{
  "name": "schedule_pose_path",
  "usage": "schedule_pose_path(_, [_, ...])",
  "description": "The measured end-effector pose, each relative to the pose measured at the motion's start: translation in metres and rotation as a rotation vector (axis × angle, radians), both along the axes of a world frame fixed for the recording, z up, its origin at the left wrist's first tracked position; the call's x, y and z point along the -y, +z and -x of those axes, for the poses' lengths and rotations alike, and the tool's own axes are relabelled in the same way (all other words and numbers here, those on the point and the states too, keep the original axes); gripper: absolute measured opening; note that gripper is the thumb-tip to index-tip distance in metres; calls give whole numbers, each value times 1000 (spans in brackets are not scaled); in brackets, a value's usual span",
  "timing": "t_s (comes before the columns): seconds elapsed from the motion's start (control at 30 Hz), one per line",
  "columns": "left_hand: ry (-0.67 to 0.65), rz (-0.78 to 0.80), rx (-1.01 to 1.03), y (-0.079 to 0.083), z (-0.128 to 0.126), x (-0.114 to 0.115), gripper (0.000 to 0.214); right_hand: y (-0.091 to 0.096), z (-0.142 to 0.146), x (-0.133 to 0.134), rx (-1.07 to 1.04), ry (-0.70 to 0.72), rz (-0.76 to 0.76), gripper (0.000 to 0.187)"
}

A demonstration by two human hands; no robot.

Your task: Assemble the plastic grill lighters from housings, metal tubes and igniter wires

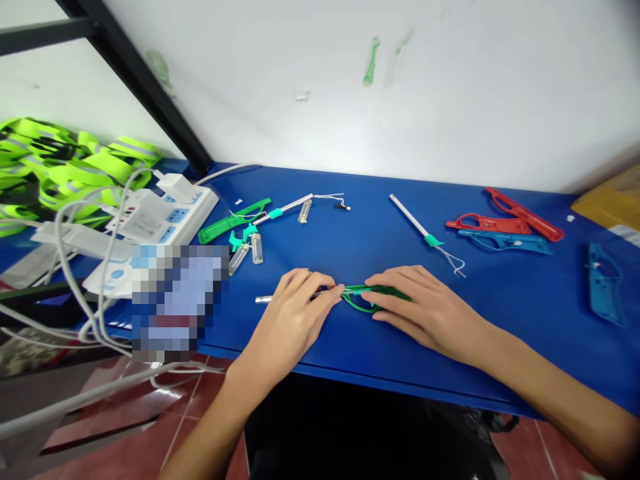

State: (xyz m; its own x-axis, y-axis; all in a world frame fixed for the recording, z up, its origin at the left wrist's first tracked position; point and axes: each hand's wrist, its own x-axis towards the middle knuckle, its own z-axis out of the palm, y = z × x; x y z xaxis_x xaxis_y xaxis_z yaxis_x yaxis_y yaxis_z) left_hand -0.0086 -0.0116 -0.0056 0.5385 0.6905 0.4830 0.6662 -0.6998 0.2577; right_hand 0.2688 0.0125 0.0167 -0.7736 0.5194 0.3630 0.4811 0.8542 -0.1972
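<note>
My left hand (300, 310) is closed, thumb and fingers pinching a thin silver tube (263, 299) whose far end sticks out to the left. My right hand (430, 307) has its fingers curled over a green plastic half-shell (356, 305) with a loop-shaped grip, lying low over the blue table. The tube's inner end meets the shell between my two hands; the fingers hide the exact contact. Farther back lies another silver tube (410, 217) with a green piece and loose white wires. A third tube (295, 205) rests at the left beside a green half-shell (215, 230).
Small clear motor-like parts (257, 248) lie left of centre on the blue table (345, 233). Red half-shells (487, 224) and blue half-shells (520, 243) sit at the right. At the left are a white power strip (193, 217), cables, a pixelated phone-like object (183, 300) and yellow-green reflective straps (95, 170).
</note>
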Motion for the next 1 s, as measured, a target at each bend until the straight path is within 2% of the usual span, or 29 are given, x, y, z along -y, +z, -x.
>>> schedule_pose_path(0.27, [-10,24,27,3,-1,0,22,-11,4,2,-106,-66,99,23])
schedule_pose_path(0.4, [-18,33,34,4,-1,0,22,-11,6,4,-150,-69,153,24])
schedule_pose_path(0.57, [-23,66,38,4,-1,0,21,-9,8,3,-182,-65,150,24])
schedule_pose_path(0.67, [-21,78,40,5,0,1,21,-10,7,3,-189,-68,99,22])
schedule_pose_path(0.83, [-23,75,43,4,0,1,21,-9,7,7,-114,-103,-86,19])
schedule_pose_path(1.0, [-11,83,36,3,-1,-1,18,-9,8,7,-116,-90,-149,19])
